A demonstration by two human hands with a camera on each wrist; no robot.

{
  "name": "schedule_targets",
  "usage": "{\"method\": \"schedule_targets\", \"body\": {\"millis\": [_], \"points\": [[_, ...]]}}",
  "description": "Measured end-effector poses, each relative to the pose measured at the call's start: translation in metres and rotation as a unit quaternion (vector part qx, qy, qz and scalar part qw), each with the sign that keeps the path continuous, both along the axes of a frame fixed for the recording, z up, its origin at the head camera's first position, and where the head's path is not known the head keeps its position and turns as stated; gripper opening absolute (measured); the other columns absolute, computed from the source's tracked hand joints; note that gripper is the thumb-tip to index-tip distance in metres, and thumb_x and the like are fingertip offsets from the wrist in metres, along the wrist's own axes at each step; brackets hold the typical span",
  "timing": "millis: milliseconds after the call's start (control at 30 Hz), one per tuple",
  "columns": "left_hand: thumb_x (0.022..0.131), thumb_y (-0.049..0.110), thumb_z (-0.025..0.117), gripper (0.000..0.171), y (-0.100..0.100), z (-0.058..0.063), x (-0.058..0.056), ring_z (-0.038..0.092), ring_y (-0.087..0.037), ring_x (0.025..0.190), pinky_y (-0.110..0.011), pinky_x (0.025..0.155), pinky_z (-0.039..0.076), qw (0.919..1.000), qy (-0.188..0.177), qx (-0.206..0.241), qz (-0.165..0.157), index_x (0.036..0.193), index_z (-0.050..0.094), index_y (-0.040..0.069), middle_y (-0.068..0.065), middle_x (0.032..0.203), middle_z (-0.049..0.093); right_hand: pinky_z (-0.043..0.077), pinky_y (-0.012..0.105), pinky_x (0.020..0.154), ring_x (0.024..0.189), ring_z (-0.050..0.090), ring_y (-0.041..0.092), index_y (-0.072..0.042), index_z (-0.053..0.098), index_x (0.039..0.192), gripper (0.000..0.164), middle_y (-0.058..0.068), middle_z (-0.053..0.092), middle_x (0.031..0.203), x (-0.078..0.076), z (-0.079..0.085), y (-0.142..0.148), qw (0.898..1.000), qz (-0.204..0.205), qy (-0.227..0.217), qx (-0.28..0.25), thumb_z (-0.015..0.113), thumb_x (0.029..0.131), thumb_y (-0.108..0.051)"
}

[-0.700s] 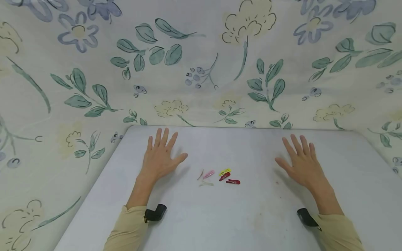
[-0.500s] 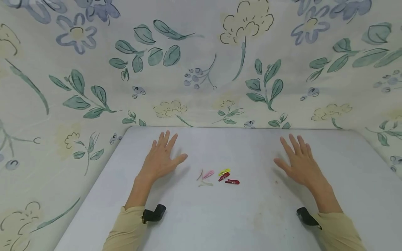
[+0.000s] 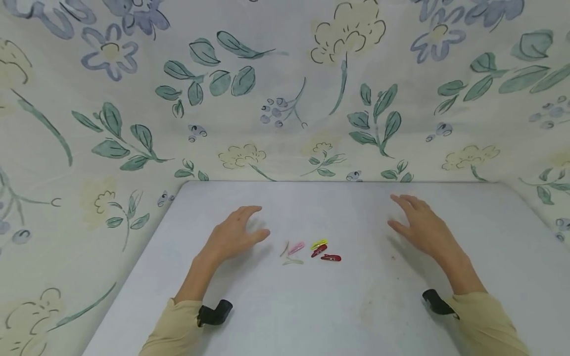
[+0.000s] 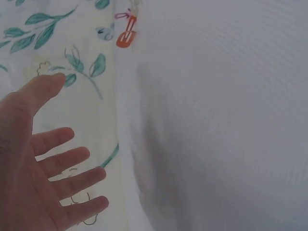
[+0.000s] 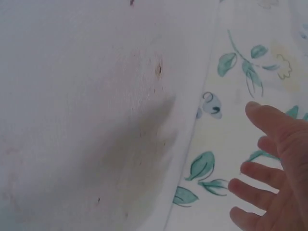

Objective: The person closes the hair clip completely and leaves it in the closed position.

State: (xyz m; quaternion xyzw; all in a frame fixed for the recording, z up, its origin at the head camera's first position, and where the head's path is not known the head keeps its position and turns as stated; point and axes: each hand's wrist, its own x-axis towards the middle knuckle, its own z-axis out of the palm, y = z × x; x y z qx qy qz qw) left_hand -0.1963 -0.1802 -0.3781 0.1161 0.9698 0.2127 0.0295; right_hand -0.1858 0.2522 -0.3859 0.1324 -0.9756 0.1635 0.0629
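Several small hair clips lie in a loose group at the middle of the white table [image 3: 347, 306]: a pink clip [image 3: 296, 247], a yellow clip [image 3: 318, 244], a dark red clip [image 3: 318, 250] and another red clip [image 3: 331, 257]. Beside them are a pale clip [image 3: 293, 260] and a thin brownish clip [image 3: 284, 248]. My left hand [image 3: 233, 235] hovers left of the group, fingers relaxed and thumb apart, holding nothing. To the right of the clips, my right hand [image 3: 423, 227] is held over the table in the same way, also without anything in it. An orange-red clip [image 4: 126, 38] shows in the left wrist view.
A floral-patterned cloth [image 3: 285, 99] rises behind the table and spreads along both sides. Each wrist carries a black camera, the left camera [image 3: 215, 312] and the right camera [image 3: 437, 302]. Small reddish-brown stains [image 5: 159, 70] mark the tabletop on the right.
Both hands have gone from spread, straight fingers to bent, relaxed ones, the left hand lowering its fingertips most. The clips lie where they were.
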Motion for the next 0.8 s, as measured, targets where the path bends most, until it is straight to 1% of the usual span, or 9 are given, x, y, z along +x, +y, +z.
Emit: {"method": "schedule_targets", "body": {"millis": [167, 333, 467, 633, 733, 800], "points": [[0.09, 0.05, 0.063, 0.064, 0.006, -0.001, 0.003, 0.043, -0.034, 0.138, -0.061, 0.104, 0.038, 0.9996, -0.003, -0.002, -0.026, 0.144, 0.049, 0.019, -0.009, 0.151, 0.045, 0.044, 0.064, 0.095, 0.131, 0.043, 0.046, -0.005, 0.045, 0.145, 0.055, 0.027, 0.045, 0.142, -0.006, 0.001, -0.016, 1.0, 0.016, -0.023, 0.0, 0.063, 0.097, -0.025], [0.09, 0.046, 0.065, 0.058, 0.009, -0.002, 0.002, 0.047, -0.03, 0.135, -0.057, 0.103, 0.041, 0.9985, 0.01, -0.005, -0.054, 0.14, 0.053, 0.02, -0.005, 0.147, 0.05, 0.048, 0.06, 0.093, 0.127, 0.049, 0.043, -0.007, 0.052, 0.14, 0.05, 0.023, 0.052, 0.138, -0.011, -0.001, -0.034, 0.999, 0.038, -0.023, 0.002, 0.065, 0.095, -0.023], [0.089, 0.043, 0.067, 0.052, 0.013, -0.003, 0.004, 0.05, -0.03, 0.132, -0.055, 0.102, 0.043, 0.9981, 0.014, -0.007, -0.059, 0.134, 0.059, 0.018, -0.006, 0.142, 0.054, 0.048, 0.057, 0.096, 0.125, 0.053, 0.041, -0.008, 0.055, 0.138, 0.048, 0.021, 0.055, 0.136, -0.017, -0.002, -0.051, 0.998, 0.054, -0.021, 0.004, 0.068, 0.094, -0.023], [0.087, 0.041, 0.068, 0.044, 0.022, -0.009, 0.009, 0.053, -0.03, 0.125, -0.052, 0.099, 0.046, 0.9977, -0.002, -0.018, -0.066, 0.122, 0.064, 0.013, -0.008, 0.134, 0.06, 0.047, 0.055, 0.098, 0.125, 0.055, 0.04, -0.01, 0.059, 0.136, 0.046, 0.021, 0.056, 0.137, -0.023, -0.002, -0.075, 0.997, 0.072, -0.027, 0.01, 0.069, 0.093, -0.023], [0.087, 0.04, 0.07, 0.043, 0.026, -0.012, 0.012, 0.054, -0.03, 0.123, -0.05, 0.097, 0.048, 0.9976, -0.007, -0.028, -0.063, 0.117, 0.065, 0.011, -0.009, 0.131, 0.061, 0.046, 0.054, 0.1, 0.128, 0.053, 0.039, -0.012, 0.06, 0.134, 0.044, 0.02, 0.056, 0.138, -0.027, -0.002, -0.091, 0.996, 0.082, -0.042, 0.013, 0.07, 0.093, -0.023], [0.087, 0.04, 0.07, 0.042, 0.028, -0.014, 0.013, 0.054, -0.031, 0.124, -0.049, 0.098, 0.047, 0.9977, -0.006, -0.035, -0.059, 0.116, 0.066, 0.009, -0.01, 0.13, 0.062, 0.047, 0.053, 0.1, 0.128, 0.053, 0.037, -0.012, 0.061, 0.133, 0.043, 0.018, 0.056, 0.138, -0.029, -0.003, -0.102, 0.994, 0.089, -0.055, 0.014, 0.069, 0.093, -0.024]]}}
